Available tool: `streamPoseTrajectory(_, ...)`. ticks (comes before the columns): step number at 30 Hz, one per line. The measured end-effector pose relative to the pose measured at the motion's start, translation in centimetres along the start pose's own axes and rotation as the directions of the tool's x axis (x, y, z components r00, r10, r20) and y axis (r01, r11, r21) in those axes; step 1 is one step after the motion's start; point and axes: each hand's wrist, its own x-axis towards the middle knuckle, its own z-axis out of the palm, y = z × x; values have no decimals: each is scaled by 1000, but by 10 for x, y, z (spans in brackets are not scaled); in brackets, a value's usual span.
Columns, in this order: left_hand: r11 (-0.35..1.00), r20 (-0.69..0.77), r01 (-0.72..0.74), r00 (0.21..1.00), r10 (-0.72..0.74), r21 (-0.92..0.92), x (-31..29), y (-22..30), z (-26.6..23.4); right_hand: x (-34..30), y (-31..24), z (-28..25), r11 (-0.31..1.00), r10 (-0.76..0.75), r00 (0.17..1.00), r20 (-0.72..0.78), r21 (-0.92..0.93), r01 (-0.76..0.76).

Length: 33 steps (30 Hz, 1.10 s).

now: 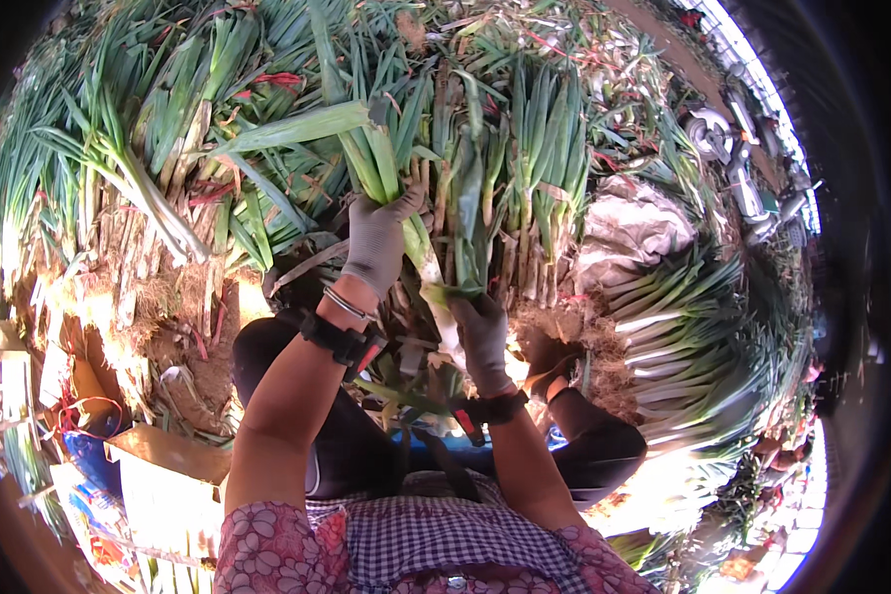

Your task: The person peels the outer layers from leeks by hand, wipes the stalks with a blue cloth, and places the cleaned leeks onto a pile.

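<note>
My left hand (376,238), in a pale knit glove, is closed around the green upper part of a large scallion (424,259). Its white stalk slants down to the right, and its leaves spread above my fist. My right hand (482,342), gloved as well, sits lower, beside the white stalk, and grips a green leaf (470,233) that stretches upward from my fingers. Whether that leaf is still joined to the stalk I cannot tell. The stalk's root end is hard to make out in the glare beside my right hand.
Upright scallions (540,148) stand massed ahead, and loose ones (153,198) lie across them at left. A row of cleaned scallions (663,332) with white stalks lies at right, below a crumpled beige sack (634,230). A cardboard box (168,460) stands at lower left. Bent legs (594,445) flank the work.
</note>
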Motion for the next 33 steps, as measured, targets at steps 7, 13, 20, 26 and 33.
streamPoseTrajectory(7,998,211,46,976,-56,52,-7,-5,4,-16,-41,-9,948,28,999,29,317,-36)
streamPoseTrajectory(13,970,352,106,919,-180,218,-8,-36,-1,10,-23,-4,851,-278,959,49,477,222)
streamPoseTrajectory(20,930,169,-114,984,57,350,10,-15,-7,-2,-40,-27,809,-84,955,285,579,-102)
streamPoseTrajectory(26,825,114,-119,991,66,552,-3,-14,2,26,-28,35,849,-347,937,34,-412,330)
streamPoseTrajectory(33,889,217,63,960,-178,454,-4,-9,-11,28,-38,37,937,-349,935,-67,-3,350)
